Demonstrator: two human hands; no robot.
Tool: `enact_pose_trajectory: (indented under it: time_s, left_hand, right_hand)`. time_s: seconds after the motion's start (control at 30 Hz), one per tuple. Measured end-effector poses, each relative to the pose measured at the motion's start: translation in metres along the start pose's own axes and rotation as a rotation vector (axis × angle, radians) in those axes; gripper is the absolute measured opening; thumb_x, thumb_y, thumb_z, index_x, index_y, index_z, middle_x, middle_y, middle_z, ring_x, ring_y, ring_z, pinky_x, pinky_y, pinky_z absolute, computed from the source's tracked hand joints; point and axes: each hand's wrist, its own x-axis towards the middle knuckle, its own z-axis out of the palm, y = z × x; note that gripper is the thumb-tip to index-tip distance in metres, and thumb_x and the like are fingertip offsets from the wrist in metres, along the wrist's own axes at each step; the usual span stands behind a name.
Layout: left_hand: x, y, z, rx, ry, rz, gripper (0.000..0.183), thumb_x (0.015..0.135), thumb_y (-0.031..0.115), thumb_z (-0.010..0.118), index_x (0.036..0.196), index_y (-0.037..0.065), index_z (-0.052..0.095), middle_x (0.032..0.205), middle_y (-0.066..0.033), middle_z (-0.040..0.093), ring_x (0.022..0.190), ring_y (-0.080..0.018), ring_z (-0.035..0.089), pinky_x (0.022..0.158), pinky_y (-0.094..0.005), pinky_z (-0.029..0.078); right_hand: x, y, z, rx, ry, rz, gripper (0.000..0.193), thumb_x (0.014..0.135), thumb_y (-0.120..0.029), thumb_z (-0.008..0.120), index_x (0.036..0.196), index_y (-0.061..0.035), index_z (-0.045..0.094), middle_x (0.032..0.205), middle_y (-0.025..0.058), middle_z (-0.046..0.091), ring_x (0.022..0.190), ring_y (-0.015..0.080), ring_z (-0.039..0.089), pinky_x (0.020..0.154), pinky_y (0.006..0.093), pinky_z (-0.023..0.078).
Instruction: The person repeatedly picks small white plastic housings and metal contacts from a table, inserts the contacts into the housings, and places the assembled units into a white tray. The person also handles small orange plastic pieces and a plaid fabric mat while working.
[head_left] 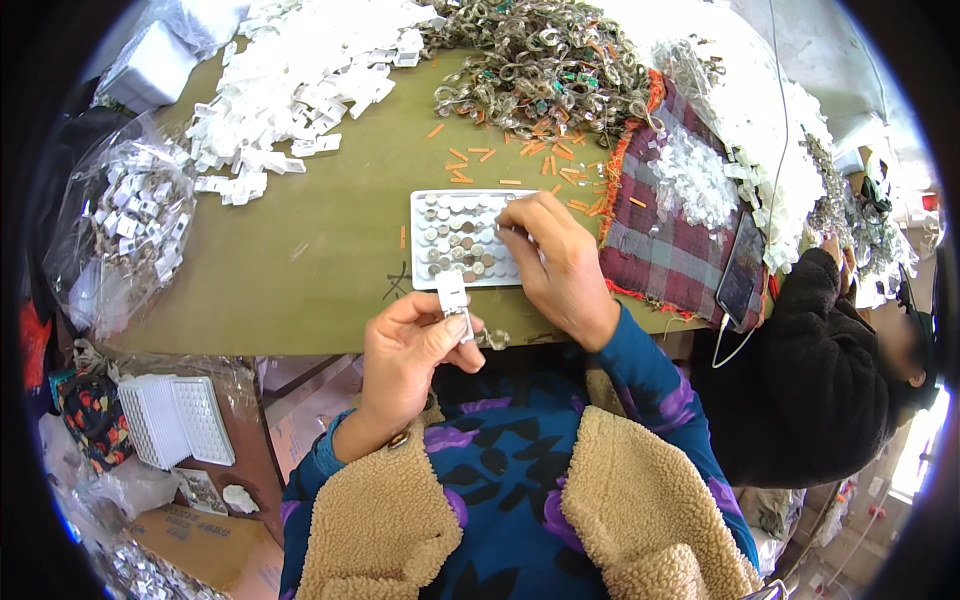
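My left hand [408,352] pinches a small white plastic casing [452,292] between thumb and fingers, at the table's near edge. A thin clear and greyish strand [494,340] hangs beside those fingers; I cannot tell whether it is joined to the casing. Just beyond lies a white tray [418,270] with rows of round pockets, many filled with silvery button cells [462,240]. Over the tray's right side, my right hand [562,262] is closed, thumb and fingertips brought together. Whatever sits in that pinch is too small or hidden to name.
White plastic casings [270,120] are heaped at the far left, tangled strands [545,65] at the far middle. Orange strips [460,165] lie scattered. A plaid cloth [650,220] carries clear pieces and a phone [740,268]. Another person [810,370] sits to the right.
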Motion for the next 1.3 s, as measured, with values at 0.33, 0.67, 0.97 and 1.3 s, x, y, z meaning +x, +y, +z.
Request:
enact_pose_trajectory:
  time_s: [0.33, 0.67, 0.97, 1.3]
  left_hand:
    - [-0.019, -0.011, 0.011, -0.237, -0.07, -0.072, 0.024, 0.102, 0.011, 0.052, 0.121, -0.004, 0.057, 0.1, -0.0164, 0.069, 0.084, -0.0215, 0.072, 0.072, -0.0315, 0.064]
    - [-0.028, -0.013, 0.021, -0.238, -0.037, -0.093, 0.024, 0.102, 0.012, 0.053, 0.119, -0.004, 0.059, 0.094, -0.0115, 0.069, 0.08, -0.0177, 0.07, 0.071, -0.0294, 0.062]
    - [-0.022, -0.021, 0.014, -0.25, -0.039, -0.138, 0.021, 0.1, 0.013, 0.059, 0.113, -0.004, 0.064, 0.093, -0.0116, 0.071, 0.077, -0.0176, 0.071, 0.068, -0.0297, 0.061]
    - [-0.008, -0.008, 0.03, -0.138, 0.131, -0.01, 0.021, 0.097, 0.008, 0.063, 0.111, -0.008, 0.063, 0.091, -0.0147, 0.071, 0.077, -0.0187, 0.071, 0.07, -0.0288, 0.061]
  right_hand:
    - [-0.064, -0.057, -0.008, 0.23, 0.068, 0.069, 0.017, 0.078, 0.01, 0.071, 0.093, 0.0012, 0.068, 0.093, 0.0129, 0.067, 0.079, 0.0227, 0.067, 0.068, 0.0298, 0.054]
    - [-0.069, -0.058, -0.009, 0.223, 0.134, -0.066, 0.017, 0.077, 0.009, 0.074, 0.091, 0.001, 0.069, 0.093, 0.0109, 0.068, 0.077, 0.0216, 0.068, 0.065, 0.0296, 0.055]
    - [-0.053, -0.035, -0.016, 0.343, -0.157, -0.12, 0.036, 0.072, 0.004, 0.07, 0.108, -0.0038, 0.065, 0.085, 0.0087, 0.065, 0.08, 0.0288, 0.066, 0.067, 0.0365, 0.052]
    - [-0.06, -0.045, -0.004, -0.096, 0.118, -0.412, 0.046, 0.074, 0.002, 0.066, 0.12, 0.0039, 0.062, 0.098, 0.0117, 0.07, 0.084, 0.0256, 0.068, 0.077, 0.0357, 0.051]
